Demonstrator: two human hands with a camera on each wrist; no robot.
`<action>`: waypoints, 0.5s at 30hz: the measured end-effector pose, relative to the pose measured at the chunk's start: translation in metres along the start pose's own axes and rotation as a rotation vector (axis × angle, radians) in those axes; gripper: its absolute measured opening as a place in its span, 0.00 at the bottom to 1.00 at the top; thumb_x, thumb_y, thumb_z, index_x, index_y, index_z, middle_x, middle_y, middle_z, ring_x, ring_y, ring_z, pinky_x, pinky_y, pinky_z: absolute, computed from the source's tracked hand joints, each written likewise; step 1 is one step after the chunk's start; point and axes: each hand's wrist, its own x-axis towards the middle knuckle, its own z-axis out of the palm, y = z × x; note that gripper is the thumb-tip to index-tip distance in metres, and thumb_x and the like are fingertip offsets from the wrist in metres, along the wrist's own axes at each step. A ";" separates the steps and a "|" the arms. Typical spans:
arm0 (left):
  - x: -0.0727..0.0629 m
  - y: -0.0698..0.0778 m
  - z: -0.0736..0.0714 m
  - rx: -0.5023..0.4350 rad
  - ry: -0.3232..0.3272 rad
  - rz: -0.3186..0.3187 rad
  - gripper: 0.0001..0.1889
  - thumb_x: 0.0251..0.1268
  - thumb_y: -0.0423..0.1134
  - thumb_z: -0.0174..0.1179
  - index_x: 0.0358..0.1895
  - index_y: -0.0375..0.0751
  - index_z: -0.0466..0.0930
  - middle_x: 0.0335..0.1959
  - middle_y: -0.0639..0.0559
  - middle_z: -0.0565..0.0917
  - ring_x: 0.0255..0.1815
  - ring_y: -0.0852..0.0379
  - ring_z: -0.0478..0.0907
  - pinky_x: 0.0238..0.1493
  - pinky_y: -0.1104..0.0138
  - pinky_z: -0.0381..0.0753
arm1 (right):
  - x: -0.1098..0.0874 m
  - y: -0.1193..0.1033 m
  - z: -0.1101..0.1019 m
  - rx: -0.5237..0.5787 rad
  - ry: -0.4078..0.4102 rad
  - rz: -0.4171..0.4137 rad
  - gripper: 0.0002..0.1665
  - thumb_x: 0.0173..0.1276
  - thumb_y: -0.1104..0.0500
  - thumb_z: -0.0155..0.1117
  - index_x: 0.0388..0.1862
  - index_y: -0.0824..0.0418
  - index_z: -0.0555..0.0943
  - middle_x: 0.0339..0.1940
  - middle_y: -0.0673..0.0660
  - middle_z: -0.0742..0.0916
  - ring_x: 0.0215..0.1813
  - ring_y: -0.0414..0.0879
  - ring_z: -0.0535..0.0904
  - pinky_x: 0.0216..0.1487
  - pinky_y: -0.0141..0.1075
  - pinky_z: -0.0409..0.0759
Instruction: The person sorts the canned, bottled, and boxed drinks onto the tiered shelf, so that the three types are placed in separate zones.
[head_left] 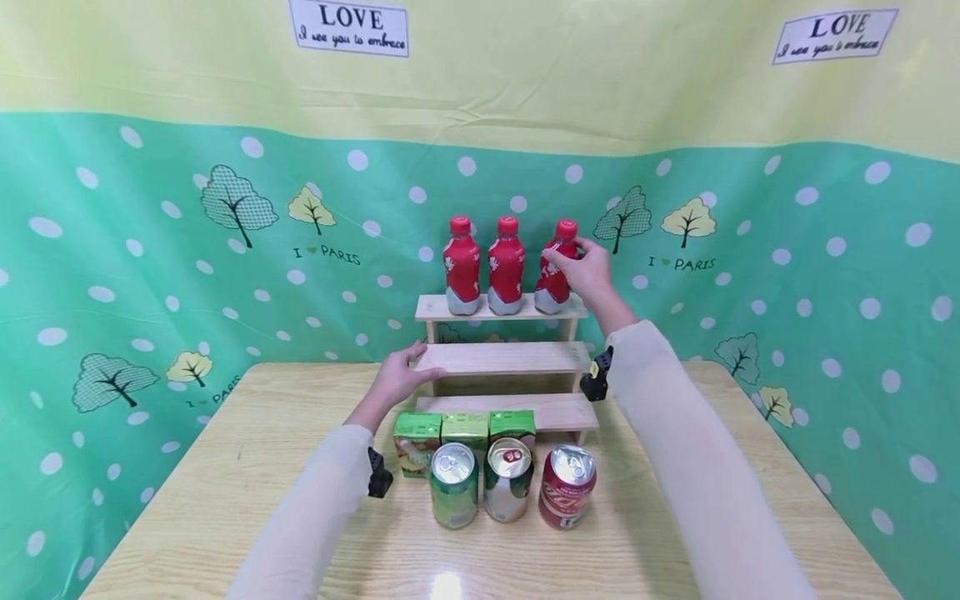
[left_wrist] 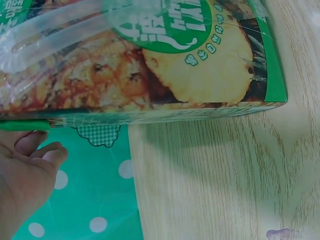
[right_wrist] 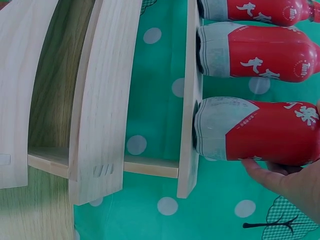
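Observation:
My right hand (head_left: 592, 271) grips a red-labelled drink bottle (right_wrist: 272, 131) at the right end of the top tier of a wooden step shelf (head_left: 510, 358). That bottle leans a little right in the head view, its base right at the board. Two matching bottles, the middle one (head_left: 506, 271) and the left one (head_left: 462, 271), stand upright beside it. My left hand (head_left: 397, 379) holds the left end of the shelf's middle board, thumb in front and fingers behind. In the left wrist view a pineapple-pictured juice carton (left_wrist: 200, 65) hides most of what this hand touches.
Several green juice cartons, one at the left (head_left: 418, 446), stand before the shelf's lowest board. In front of them are a green can (head_left: 453, 492), a white-and-dark can (head_left: 508, 487) and a dark red can (head_left: 566, 492). A patterned curtain (head_left: 225, 308) hangs behind the wooden table (head_left: 247, 492).

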 end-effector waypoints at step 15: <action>0.002 0.000 0.001 0.018 0.004 0.000 0.42 0.55 0.53 0.65 0.70 0.38 0.59 0.74 0.44 0.56 0.75 0.44 0.50 0.73 0.52 0.57 | 0.004 0.006 0.003 -0.004 0.047 -0.031 0.43 0.61 0.45 0.65 0.71 0.56 0.60 0.65 0.59 0.73 0.64 0.52 0.70 0.63 0.46 0.75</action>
